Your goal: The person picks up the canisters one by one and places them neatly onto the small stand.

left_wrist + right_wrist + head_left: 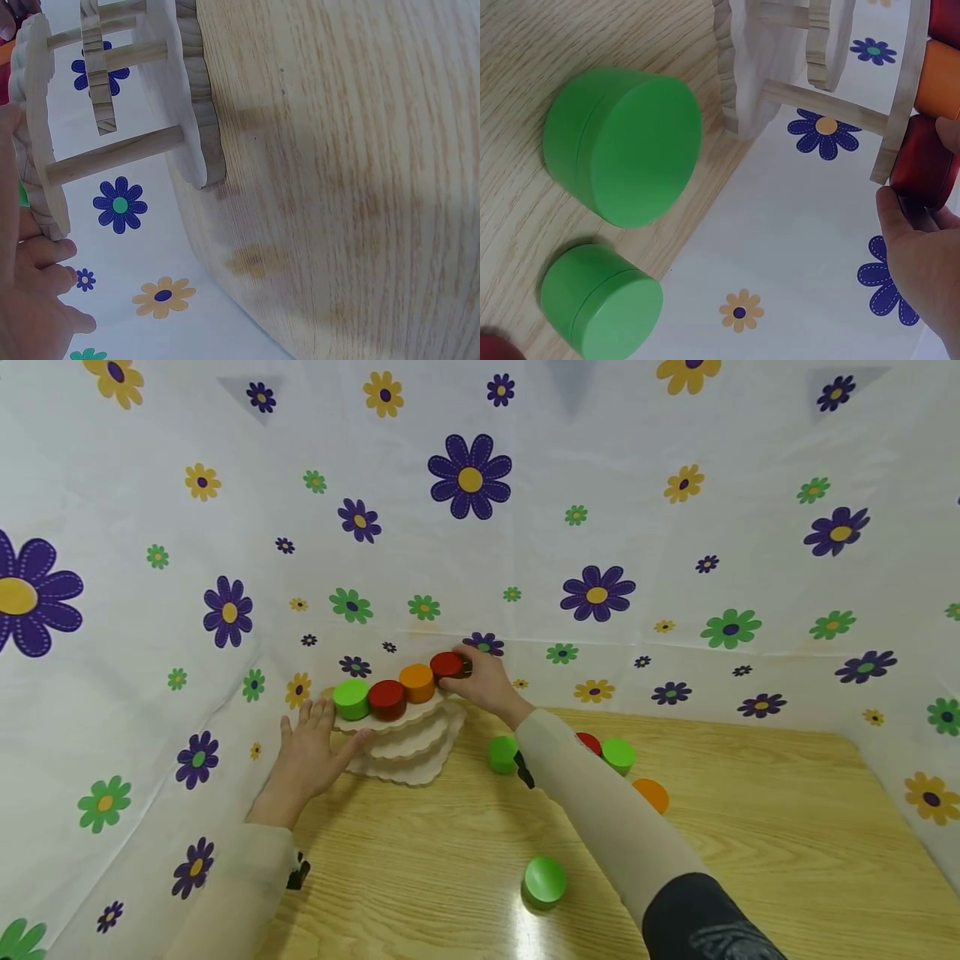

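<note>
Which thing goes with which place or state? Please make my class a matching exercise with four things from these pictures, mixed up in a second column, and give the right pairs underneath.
Things
1. Left hand
2. Right hand
3. Three-tiered wooden stand
4. Green cylinder nearest the head camera

Places and states
A. Carrying a row of cylinders on top
B. On the tabletop, apart from the other cylinders
C. Touching the stand's left end
D. Holding the red cylinder at the row's right end

Right pairs: 1-C, 2-D, 3-A, 4-B
</note>
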{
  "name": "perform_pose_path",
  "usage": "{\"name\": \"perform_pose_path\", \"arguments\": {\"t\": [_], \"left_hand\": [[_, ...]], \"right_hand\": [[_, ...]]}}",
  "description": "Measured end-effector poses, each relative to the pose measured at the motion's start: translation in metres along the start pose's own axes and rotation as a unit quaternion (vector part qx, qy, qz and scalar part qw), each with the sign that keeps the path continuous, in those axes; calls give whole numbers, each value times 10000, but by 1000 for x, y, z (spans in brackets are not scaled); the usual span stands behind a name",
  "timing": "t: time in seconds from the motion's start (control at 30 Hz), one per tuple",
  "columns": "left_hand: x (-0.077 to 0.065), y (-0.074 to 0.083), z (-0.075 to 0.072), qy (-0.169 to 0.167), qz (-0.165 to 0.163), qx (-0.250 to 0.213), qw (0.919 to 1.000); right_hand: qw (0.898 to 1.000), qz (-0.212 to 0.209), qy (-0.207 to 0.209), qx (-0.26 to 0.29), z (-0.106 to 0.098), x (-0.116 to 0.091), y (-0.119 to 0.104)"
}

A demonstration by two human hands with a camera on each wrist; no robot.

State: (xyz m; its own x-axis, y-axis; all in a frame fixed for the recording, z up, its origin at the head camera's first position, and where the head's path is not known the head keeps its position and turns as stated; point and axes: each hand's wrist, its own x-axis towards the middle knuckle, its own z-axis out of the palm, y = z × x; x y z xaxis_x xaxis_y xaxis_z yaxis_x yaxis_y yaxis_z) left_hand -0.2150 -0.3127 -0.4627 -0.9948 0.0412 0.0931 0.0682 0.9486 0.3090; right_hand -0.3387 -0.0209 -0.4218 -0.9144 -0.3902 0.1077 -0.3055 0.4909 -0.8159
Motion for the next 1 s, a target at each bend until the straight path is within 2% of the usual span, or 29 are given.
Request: {"name": "perform_pose_path", "arguments": {"t": [1.0], "left_hand": [[0, 0, 0, -52, -120, -158, 9998]], "right_hand": [[9998, 29, -66, -164, 7, 5, -5]]}}
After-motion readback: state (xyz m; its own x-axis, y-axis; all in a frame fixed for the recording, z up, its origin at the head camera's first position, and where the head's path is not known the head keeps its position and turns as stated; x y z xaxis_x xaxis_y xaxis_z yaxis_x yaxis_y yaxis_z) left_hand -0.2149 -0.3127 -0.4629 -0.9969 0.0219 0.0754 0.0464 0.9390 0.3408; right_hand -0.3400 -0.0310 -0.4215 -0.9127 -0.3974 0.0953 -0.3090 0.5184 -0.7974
